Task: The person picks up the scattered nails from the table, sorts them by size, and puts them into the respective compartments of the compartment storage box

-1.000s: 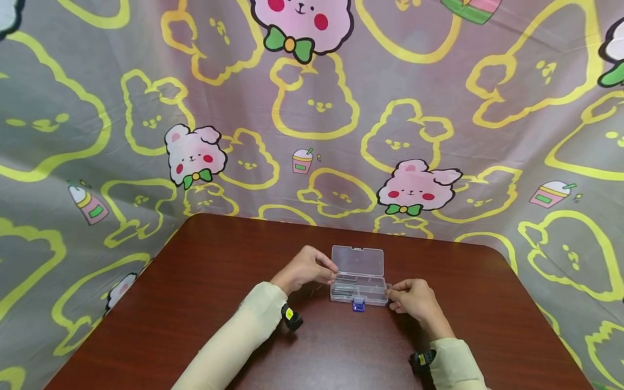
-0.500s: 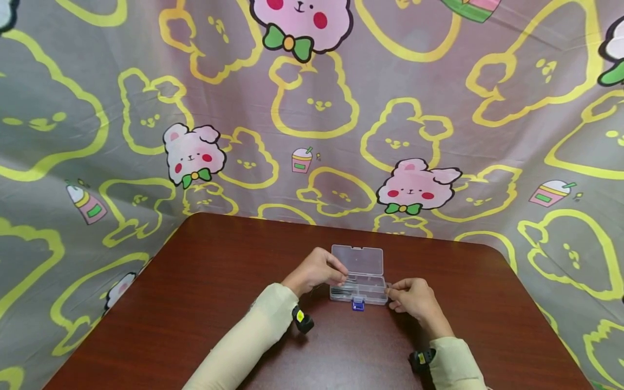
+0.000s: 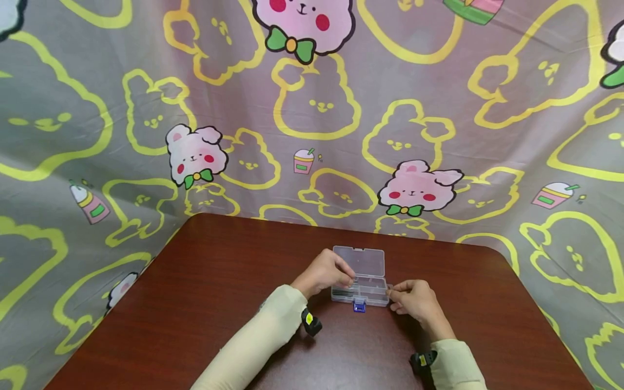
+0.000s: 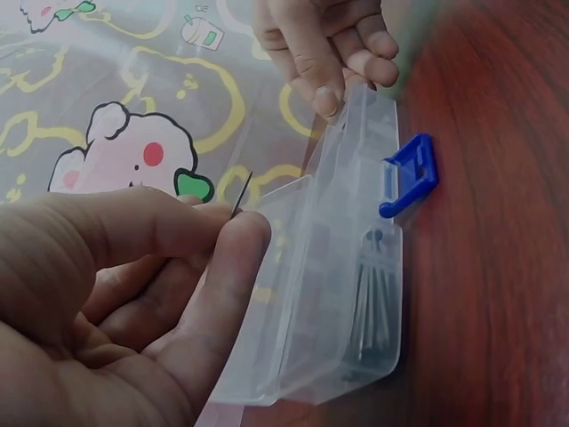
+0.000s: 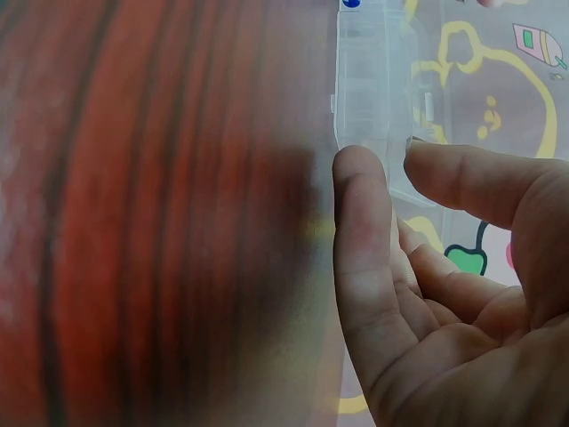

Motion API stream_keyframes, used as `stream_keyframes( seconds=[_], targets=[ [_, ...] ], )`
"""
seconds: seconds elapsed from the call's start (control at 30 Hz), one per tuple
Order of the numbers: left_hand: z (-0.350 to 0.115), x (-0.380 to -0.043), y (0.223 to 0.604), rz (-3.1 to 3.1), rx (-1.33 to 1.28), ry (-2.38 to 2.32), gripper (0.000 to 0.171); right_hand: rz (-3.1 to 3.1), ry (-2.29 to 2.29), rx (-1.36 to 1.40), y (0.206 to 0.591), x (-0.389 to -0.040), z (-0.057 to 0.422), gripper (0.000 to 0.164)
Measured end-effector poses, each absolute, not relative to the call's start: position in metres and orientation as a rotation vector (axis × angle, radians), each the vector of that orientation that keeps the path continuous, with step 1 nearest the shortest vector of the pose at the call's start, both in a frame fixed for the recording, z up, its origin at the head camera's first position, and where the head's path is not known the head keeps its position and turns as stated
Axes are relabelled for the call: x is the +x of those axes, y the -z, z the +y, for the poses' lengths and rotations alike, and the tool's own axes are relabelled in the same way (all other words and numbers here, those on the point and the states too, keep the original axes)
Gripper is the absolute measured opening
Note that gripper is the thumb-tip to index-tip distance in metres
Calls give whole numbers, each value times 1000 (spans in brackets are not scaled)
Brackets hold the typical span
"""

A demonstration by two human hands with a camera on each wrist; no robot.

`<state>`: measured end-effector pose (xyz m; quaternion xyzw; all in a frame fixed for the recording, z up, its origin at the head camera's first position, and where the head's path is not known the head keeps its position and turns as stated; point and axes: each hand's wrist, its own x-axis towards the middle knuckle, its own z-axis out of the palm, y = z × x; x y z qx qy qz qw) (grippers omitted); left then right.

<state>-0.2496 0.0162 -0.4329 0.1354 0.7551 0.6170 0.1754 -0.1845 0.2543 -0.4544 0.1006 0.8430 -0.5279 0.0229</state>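
A clear plastic compartment box [image 3: 376,297] stands on the table, its lid [image 3: 368,261] raised at the back. My left hand [image 3: 325,275] is over the box's left part, and the left wrist view shows its thumb and forefinger pinching a thin dark nail [image 4: 242,193], point sticking out. Several more nails [image 4: 378,307] lie together in one compartment near the blue latch [image 4: 414,174]. At the box's right end my right hand [image 3: 417,299] grips the edge with thumb and fingers; the right wrist view has its fingertips [image 5: 359,169] against that end.
The dark red wooden table [image 3: 234,271] stretches around the box on every side. Behind it hangs a grey cartoon-printed cloth [image 3: 331,108], which also runs down both sides.
My left hand has moved right, from the box's left edge to above its middle compartments. The right hand keeps its place at the box's right end.
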Motion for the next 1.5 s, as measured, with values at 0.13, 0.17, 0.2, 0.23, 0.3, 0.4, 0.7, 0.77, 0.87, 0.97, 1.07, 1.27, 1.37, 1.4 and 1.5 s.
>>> stream_keyframes(
  seconds=[0.13,0.17,0.2,0.23,0.3,0.4,0.7,0.77,0.87,0.97,1.07,1.27,1.37,1.4,1.5],
  targets=[
    [23,-249,435,2191,377,-1728,8,2605,1650,305,456,-185,254,18],
    [25,-248,435,2194,374,-1724,9,2604,1654,309,456,-186,254,18],
    [26,-248,434,2205,374,-1715,9,2608,1650,308,456,-186,254,18],
    [28,-248,434,2209,372,-1709,9,2611,1649,308,456,-186,254,18],
    [30,-247,433,2215,369,-1699,9,2616,1643,319,457,-186,254,18],
    [34,-246,432,2248,372,-1667,8,2626,1628,319,457,-186,254,18],
    [47,-245,435,2296,401,-1634,13,2631,1620,307,457,-186,255,19],
    [50,-245,436,2318,430,-1616,14,2630,1620,311,457,-186,255,19],
    [55,-245,437,2360,469,-1574,16,2625,1627,316,457,-186,255,18],
    [58,-244,437,2396,486,-1525,17,2618,1632,321,456,-186,255,18],
    [61,-244,437,2446,496,-1463,16,2618,1629,325,456,-186,255,18],
    [64,-244,437,2475,519,-1418,13,2618,1627,320,456,-186,255,19],
    [65,-244,437,2481,520,-1409,13,2616,1631,313,455,-185,255,19],
    [65,-244,437,2483,519,-1407,13,2618,1631,303,455,-185,255,20],
    [66,-243,436,2481,511,-1401,13,2620,1632,287,454,-184,255,21]
  ],
)
